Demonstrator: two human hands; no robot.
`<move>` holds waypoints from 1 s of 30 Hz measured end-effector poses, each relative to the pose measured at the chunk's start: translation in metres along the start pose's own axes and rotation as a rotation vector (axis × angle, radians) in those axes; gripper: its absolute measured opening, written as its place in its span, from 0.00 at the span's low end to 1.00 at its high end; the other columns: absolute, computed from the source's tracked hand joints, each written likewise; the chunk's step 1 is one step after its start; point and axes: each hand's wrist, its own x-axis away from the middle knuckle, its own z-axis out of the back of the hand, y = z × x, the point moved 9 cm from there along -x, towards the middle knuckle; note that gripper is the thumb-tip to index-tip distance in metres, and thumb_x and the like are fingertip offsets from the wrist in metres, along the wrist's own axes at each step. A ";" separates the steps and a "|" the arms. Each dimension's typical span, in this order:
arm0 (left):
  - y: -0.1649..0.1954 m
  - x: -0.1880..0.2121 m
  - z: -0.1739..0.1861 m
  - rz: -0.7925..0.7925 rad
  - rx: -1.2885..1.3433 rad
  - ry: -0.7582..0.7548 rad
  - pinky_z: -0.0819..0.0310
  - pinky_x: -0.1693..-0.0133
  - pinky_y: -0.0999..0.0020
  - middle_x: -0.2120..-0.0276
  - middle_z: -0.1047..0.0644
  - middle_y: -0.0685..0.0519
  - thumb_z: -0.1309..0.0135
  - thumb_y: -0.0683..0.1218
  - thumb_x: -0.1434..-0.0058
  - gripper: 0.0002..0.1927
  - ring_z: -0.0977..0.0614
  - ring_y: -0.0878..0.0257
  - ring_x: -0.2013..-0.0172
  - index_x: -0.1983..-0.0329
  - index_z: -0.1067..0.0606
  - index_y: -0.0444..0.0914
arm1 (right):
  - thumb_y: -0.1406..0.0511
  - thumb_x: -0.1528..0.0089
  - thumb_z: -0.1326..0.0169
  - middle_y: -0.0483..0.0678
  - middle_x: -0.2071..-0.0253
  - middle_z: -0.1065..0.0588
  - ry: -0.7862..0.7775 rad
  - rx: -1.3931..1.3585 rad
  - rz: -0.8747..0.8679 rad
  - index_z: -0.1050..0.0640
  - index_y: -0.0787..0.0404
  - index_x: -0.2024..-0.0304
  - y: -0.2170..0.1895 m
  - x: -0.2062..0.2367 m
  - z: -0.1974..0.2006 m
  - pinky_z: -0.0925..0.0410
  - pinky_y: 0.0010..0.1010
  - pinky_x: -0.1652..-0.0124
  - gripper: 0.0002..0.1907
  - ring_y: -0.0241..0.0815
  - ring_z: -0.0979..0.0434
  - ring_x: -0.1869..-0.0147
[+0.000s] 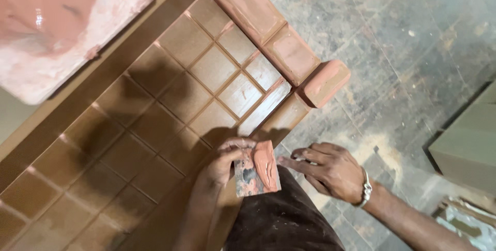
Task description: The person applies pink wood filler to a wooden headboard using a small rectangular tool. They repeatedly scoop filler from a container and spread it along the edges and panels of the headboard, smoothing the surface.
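2 hands work at the near edge of a brown tiled slab. At far left a pale pink basin of wet reddish slip sits above the slab's corner. The slab itself is scored into a grid of square tiles, matte brown, with 3 pinker, clay-smeared blocks lined along its upper right edge.

Further right, the left hand is curled shut around a small rectangular block, fingers over its top edge and thumb behind it. The block stands upright just off the slab's near edge, above the person's dark trousers. Its long axis runs nearly vertical in view, tilted slightly right at the bottom. Its face is coated in thick, glossy reddish paste with ridged smears, and a darker mottled patch shows on the left part.

The block lies directly left of the right hand, which is just beside it and not touching. That hand is loosely open, fingers extended toward the block, holding nothing that I can see. A metal bracelet circles its wrist, over the grey stone floor.
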 end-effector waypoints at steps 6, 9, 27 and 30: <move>-0.029 0.032 -0.054 0.138 -0.334 0.094 0.25 0.53 0.67 0.54 0.20 0.45 0.51 0.34 0.42 0.19 0.20 0.61 0.57 0.48 0.21 0.29 | 0.77 0.37 0.50 0.53 0.41 0.24 -0.059 -1.136 -0.236 0.33 0.58 0.31 -0.008 0.060 -0.038 0.27 0.34 0.49 0.31 0.43 0.22 0.46; -0.034 0.050 -0.085 0.069 -0.308 0.220 0.23 0.57 0.66 0.56 0.19 0.46 0.51 0.34 0.44 0.17 0.19 0.60 0.60 0.51 0.23 0.26 | 0.77 0.36 0.50 0.51 0.51 0.20 -0.051 -1.029 -0.289 0.27 0.57 0.33 -0.004 0.098 -0.027 0.25 0.34 0.54 0.28 0.42 0.21 0.57; -0.031 0.219 -0.227 -0.189 -0.657 -0.065 0.29 0.69 0.73 0.65 0.20 0.51 0.48 0.46 0.34 0.19 0.23 0.70 0.69 0.49 0.21 0.26 | 0.78 0.41 0.55 0.54 0.45 0.21 0.118 -1.105 -0.161 0.20 0.68 0.47 -0.064 0.144 -0.023 0.28 0.40 0.45 0.21 0.46 0.21 0.42; -0.023 0.237 -0.213 -0.233 -0.794 0.138 0.24 0.57 0.75 0.60 0.18 0.52 0.49 0.41 0.38 0.17 0.19 0.70 0.62 0.50 0.22 0.26 | 0.78 0.47 0.52 0.52 0.40 0.25 0.249 -0.359 0.148 0.22 0.55 0.40 -0.137 0.145 0.008 0.31 0.41 0.45 0.32 0.49 0.25 0.38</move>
